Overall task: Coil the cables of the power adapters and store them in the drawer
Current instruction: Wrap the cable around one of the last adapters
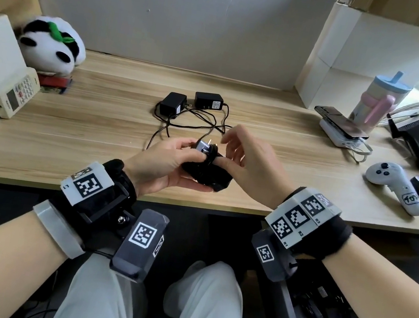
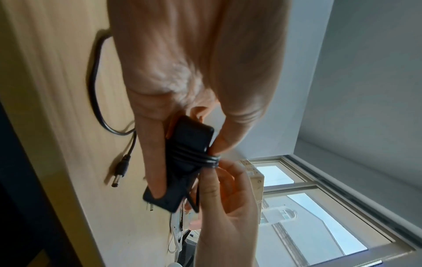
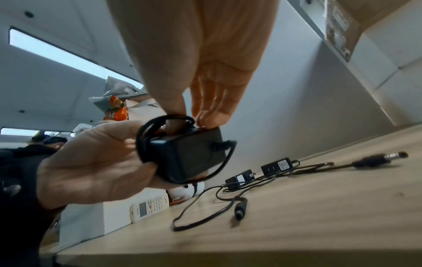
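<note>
Left hand (image 2: 182, 75) gripping cable-wrapped adapter (image 2: 182, 155), barrel plug (image 2: 119, 173) beside

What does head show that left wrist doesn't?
Only head: two more adapters lying on the desk with cables uncoiled, plus a panda toy, remote and controller.
Only left wrist: a loose barrel plug on the desk and a window.
Both: the left hand holds a black adapter while the right hand handles the cable wrapped around it.
</note>
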